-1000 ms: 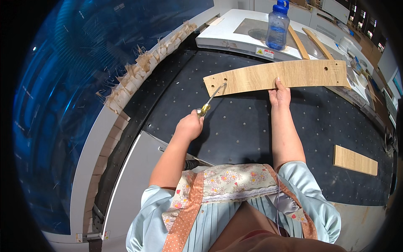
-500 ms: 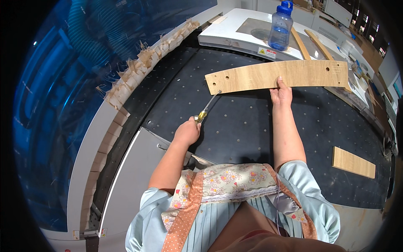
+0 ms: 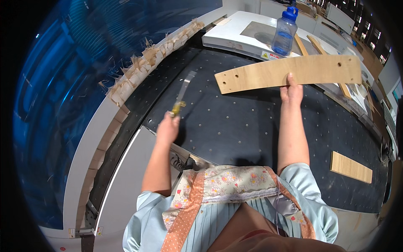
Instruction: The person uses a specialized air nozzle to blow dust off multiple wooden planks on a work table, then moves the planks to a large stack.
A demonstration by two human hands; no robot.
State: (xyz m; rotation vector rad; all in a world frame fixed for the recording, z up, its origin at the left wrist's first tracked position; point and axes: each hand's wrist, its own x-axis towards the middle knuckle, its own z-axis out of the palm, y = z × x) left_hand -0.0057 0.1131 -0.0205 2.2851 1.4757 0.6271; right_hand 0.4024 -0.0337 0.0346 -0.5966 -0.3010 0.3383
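My left hand (image 3: 168,129) is closed around the end of a yellow-handled tool (image 3: 178,106) with a thin metal shaft. The shaft points up and away, smeared by motion, so its exact kind is unclear. To its right, a long, slightly curved wooden board (image 3: 260,74) with light grain is held above the black table by my right hand (image 3: 291,92). That thumb lies on the upper face and the fingers go underneath, out of sight. Small dark holes show near both ends of the board. Tool and board are apart.
A short wooden piece (image 3: 351,167) lies on the black studded tabletop (image 3: 235,130) at the right. Behind stands a white machine part (image 3: 235,31) bearing a blue water bottle (image 3: 284,35) and wooden strips (image 3: 317,44). A blue transparent cover (image 3: 54,126) edged with ragged tape borders the left.
The tool's tip has left the board's near-left corner, my left hand swinging left and slightly up. With my right hand, the board has shifted a little right and tilted up at its right end.
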